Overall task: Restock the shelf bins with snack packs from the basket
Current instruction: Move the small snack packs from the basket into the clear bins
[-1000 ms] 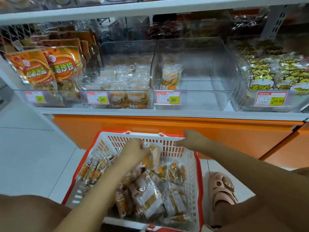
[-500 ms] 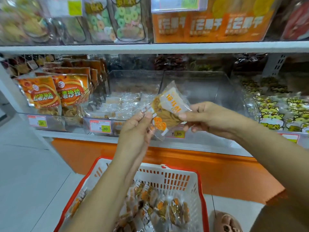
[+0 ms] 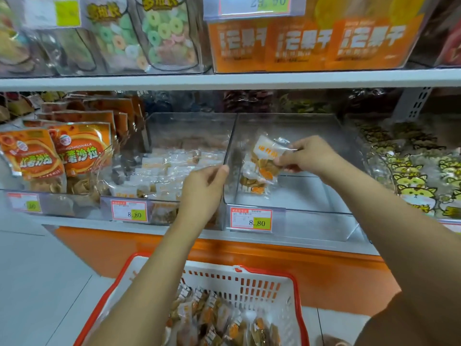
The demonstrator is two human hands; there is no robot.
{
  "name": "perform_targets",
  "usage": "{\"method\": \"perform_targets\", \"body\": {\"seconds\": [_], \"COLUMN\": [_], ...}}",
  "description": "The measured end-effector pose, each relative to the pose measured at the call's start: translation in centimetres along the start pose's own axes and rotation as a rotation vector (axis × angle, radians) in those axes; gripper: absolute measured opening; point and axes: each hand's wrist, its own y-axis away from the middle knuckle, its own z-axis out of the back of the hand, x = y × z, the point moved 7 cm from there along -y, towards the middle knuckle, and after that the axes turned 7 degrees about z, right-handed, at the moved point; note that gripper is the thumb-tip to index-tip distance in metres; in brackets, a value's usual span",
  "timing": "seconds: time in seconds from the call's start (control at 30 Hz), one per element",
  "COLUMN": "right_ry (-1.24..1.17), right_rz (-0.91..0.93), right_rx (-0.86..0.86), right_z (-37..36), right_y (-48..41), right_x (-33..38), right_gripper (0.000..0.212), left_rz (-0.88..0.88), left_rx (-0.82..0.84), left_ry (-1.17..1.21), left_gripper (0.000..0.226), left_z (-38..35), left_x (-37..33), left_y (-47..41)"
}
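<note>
My right hand (image 3: 308, 154) pinches a clear snack pack (image 3: 265, 158) with an orange label, holding it inside the nearly empty clear shelf bin (image 3: 311, 221). Another pack (image 3: 252, 186) stands in that bin just below it. My left hand (image 3: 204, 186) hovers in front of the wall between this bin and the fuller clear bin (image 3: 169, 168) on its left; its fingers are loosely curled and hold nothing. Low in the view, the red-rimmed white basket (image 3: 262, 288) holds several more snack packs (image 3: 219, 320).
Orange snack bags (image 3: 55, 153) hang at the left of the shelf. A bin of cat-print packs (image 3: 419, 181) stands at the right. The upper shelf carries jars of ring sweets (image 3: 154, 31) and orange boxes (image 3: 306, 43). Price tags (image 3: 250, 219) line the shelf edge.
My right hand has carried the snack pack from in front of the shelf into the right-hand bin. My left hand has let go of the pack and stayed by the bin divider.
</note>
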Motion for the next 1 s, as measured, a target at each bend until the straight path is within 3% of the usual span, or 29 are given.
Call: {"method": "perform_targets", "body": {"seconds": [0.23, 0.43, 0.6, 0.67, 0.77, 0.83, 1.0], "right_ry": [0.177, 0.343, 0.258, 0.289, 0.333, 0.37, 0.57], "right_rz": [-0.052, -0.107, -0.147, -0.069, 0.123, 0.229, 0.432], "right_rx": [0.115, 0.026, -0.016, -0.086, -0.173, -0.18, 0.124], "right_z": [-4.7, -5.1, -4.6, -3.9, -2.7, -2.3, -5.2], "right_y": [-1.2, -1.3, -0.4, 0.0, 1.8, 4.2, 10.8], "right_x": [-2.4, -2.5, -2.7, -1.7, 0.9, 2.7, 3.8], "right_gripper": [0.013, 0.03, 0.033, 0.042, 0.021, 0.019, 0.029], "left_rz": [0.066, 0.059, 0.044, 0.035, 0.001, -0.047, -0.281], "left_rx": [0.034, 0.073, 0.081, 0.083, 0.063, 0.029, -0.191], "left_ry": [0.038, 0.045, 0.057, 0.052, 0.023, 0.006, -0.072], "left_gripper": [0.027, 0.022, 0.03, 0.03, 0.03, 0.026, 0.027], "left_z": [0.2, 0.2, 0.4, 0.3, 0.3, 0.4, 2.4], "left_x": [1.0, 0.9, 0.5, 0.5, 0.3, 0.2, 0.4], "left_y": [-0.5, -0.4, -0.1, -0.2, 0.0, 0.9, 5.9]}}
